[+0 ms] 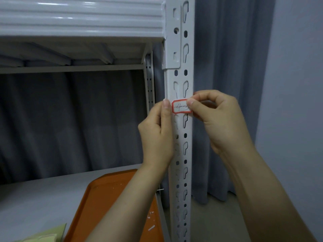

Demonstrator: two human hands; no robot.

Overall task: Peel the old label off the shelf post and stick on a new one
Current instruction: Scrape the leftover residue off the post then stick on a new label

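A white label with a red border and handwritten marks lies against the front of the white slotted shelf post at mid height. My right hand pinches the label's right end between thumb and forefinger. My left hand is at the post's left edge, its thumb tip beside the label's left end, fingers wrapped behind the post. Whether the label is stuck flat or partly lifted cannot be told.
An orange tray with small white paper scraps sits on the grey shelf board below. A pale green sheet lies at the bottom left. A white shelf beam spans above. Grey curtains hang behind and to the right.
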